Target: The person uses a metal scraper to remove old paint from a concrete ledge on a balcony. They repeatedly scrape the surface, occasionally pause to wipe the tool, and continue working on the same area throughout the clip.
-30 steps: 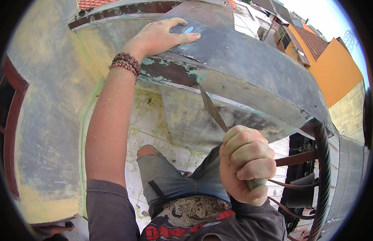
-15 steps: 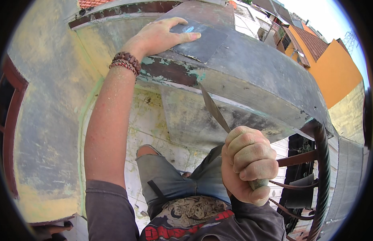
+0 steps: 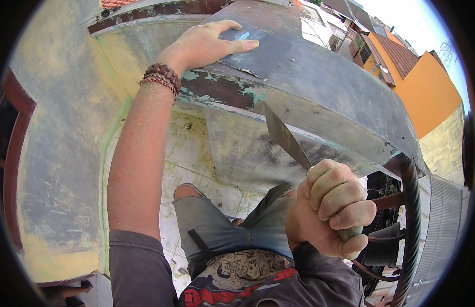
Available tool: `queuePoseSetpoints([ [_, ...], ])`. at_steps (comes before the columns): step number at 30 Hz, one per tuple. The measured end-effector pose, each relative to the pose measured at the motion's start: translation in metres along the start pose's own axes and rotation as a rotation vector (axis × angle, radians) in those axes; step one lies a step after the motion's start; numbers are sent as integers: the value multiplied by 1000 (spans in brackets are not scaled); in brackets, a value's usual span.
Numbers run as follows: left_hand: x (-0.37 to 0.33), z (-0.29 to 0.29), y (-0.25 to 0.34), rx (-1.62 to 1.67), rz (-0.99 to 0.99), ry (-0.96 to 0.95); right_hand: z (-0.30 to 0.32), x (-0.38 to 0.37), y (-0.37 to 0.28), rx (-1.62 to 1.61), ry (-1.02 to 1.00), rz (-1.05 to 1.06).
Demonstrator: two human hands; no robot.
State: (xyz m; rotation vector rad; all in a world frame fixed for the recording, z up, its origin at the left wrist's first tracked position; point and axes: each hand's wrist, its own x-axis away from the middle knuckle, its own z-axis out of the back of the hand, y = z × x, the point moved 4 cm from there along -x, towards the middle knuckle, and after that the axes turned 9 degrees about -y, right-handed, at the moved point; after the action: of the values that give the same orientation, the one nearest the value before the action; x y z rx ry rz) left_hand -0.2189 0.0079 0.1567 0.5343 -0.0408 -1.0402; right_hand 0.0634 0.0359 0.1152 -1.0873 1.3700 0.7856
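My left hand (image 3: 209, 45) rests on top of a grey parapet (image 3: 345, 97), thumb and forefinger spread apart. It lies at the edge of a dark grey flat sheet (image 3: 268, 53) with a small blue mark. Below it, the parapet's front edge has a brown patch (image 3: 212, 91) ringed by flaking turquoise and white paint. My right hand (image 3: 332, 207) is wrapped round the handle of a scraper (image 3: 286, 140). The scraper's tapered metal blade points up and to the left, with its tip close to the right end of the brown patch. Whether the tip touches the parapet I cannot tell.
A dark twisted metal railing (image 3: 412, 220) stands at the right. The wall (image 3: 58, 153) on the left is worn grey and yellow, with a red-brown window frame (image 3: 20, 97). White floor tiles (image 3: 189, 148) lie below. Beyond the parapet are roofs and an orange building (image 3: 426, 87).
My right hand and the scraper have shifted to the right, and the blade shows broader. My left hand has stayed nearly in place.
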Motion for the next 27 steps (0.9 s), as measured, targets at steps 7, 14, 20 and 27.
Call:
queuePoseSetpoints([
  [7, 0, -1, -2, -38, -20, 30, 7, -1, -2, 0, -82, -76],
  [14, 1, 0, -2, -22, -9, 18, 12, -4, -2, -51, -11, -57],
  [20, 0, 0, -2, -24, -17, 8, 17, -4, -2, -75, -30, -65],
  [27, 2, 1, 0, 3, 4, -1, 18, -7, -1, -86, -33, -48],
])
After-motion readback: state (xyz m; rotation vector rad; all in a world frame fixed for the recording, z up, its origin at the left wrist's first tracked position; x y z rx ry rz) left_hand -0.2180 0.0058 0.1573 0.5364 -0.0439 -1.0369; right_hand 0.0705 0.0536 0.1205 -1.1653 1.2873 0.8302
